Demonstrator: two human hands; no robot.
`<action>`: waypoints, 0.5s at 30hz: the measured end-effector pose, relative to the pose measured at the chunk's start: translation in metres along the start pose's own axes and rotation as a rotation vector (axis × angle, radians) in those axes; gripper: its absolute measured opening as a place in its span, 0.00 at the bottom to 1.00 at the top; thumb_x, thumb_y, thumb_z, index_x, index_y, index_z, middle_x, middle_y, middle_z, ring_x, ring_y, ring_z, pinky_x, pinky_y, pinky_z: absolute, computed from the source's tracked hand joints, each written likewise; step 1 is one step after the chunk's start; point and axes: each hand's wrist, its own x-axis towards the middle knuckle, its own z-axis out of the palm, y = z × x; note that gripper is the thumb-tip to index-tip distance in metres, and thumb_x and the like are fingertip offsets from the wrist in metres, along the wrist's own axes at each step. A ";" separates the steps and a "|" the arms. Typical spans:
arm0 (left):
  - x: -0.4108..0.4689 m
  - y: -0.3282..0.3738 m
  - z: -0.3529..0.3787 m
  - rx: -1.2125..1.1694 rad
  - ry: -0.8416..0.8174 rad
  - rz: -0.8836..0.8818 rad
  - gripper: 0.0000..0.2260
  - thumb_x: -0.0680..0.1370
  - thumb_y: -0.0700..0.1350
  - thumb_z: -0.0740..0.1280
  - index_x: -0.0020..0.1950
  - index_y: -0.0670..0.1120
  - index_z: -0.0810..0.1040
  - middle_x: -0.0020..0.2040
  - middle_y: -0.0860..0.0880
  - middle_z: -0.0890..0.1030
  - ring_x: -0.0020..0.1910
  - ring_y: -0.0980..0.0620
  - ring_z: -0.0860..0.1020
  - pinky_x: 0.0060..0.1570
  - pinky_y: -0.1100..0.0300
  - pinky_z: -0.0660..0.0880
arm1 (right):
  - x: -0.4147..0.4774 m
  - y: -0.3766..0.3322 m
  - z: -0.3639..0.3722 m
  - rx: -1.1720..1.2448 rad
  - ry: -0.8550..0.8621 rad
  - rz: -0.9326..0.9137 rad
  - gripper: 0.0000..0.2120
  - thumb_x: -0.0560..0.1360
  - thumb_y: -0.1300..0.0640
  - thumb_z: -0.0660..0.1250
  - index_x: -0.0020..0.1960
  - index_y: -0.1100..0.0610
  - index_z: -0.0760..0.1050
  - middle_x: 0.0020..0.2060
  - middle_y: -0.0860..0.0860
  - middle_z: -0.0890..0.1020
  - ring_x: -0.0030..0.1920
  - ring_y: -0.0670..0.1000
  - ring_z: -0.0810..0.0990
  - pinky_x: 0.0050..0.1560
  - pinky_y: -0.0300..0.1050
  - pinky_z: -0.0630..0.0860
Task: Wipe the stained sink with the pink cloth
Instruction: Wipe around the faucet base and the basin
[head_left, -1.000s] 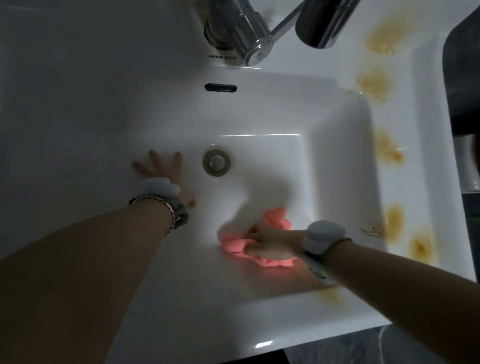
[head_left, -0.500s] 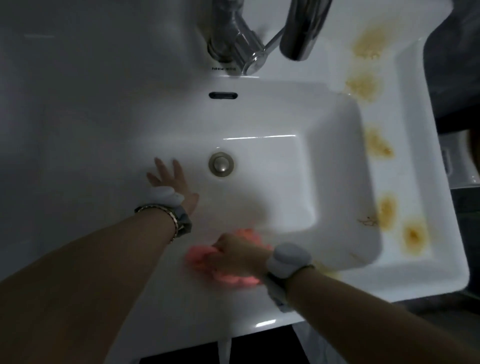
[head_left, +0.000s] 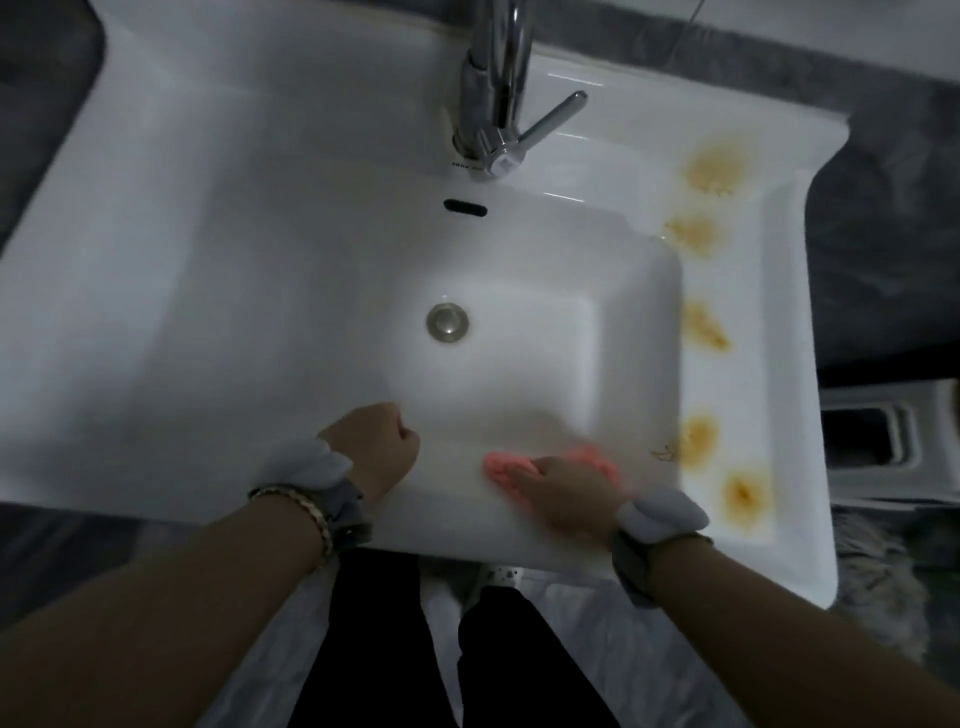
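Right hand (head_left: 563, 486), flat on the pink cloth (head_left: 501, 470), has swept rightward; left hand (head_left: 376, 441) is now an empty fist; the sink (head_left: 260, 260) ledge stains (head_left: 698, 441) remain.

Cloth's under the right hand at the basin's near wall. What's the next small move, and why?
Probably slide the pink cloth with the right hand rightward up onto the sink's ledge, to the nearest stain. The basin around it looks white, while five yellow-brown patches line that ledge unwiped. The left hand is a fist, holding nothing.

Location: likely domestic bathroom. Evidence: white ceramic sink (head_left: 260, 208), chrome faucet (head_left: 493, 104), grey tiled surround (head_left: 883, 234); lighting dim.
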 end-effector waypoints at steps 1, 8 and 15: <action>-0.008 0.001 0.011 0.000 0.035 -0.011 0.11 0.76 0.48 0.59 0.35 0.47 0.67 0.32 0.50 0.69 0.36 0.47 0.70 0.34 0.61 0.64 | -0.010 0.004 -0.002 0.039 0.007 -0.045 0.22 0.75 0.34 0.52 0.61 0.42 0.73 0.48 0.50 0.83 0.51 0.53 0.80 0.51 0.39 0.71; -0.039 0.008 0.055 0.113 0.482 -0.014 0.10 0.64 0.46 0.62 0.23 0.44 0.74 0.21 0.48 0.73 0.22 0.52 0.60 0.27 0.69 0.48 | -0.040 0.040 -0.025 -0.111 0.015 -0.035 0.23 0.79 0.41 0.48 0.60 0.50 0.75 0.49 0.54 0.83 0.50 0.54 0.79 0.48 0.41 0.68; -0.038 0.009 0.055 0.086 0.516 -0.033 0.09 0.66 0.46 0.66 0.27 0.43 0.77 0.26 0.46 0.79 0.25 0.50 0.63 0.29 0.63 0.59 | -0.042 -0.040 0.019 -0.089 0.288 -0.243 0.16 0.77 0.44 0.54 0.59 0.44 0.76 0.57 0.49 0.82 0.57 0.52 0.78 0.56 0.41 0.67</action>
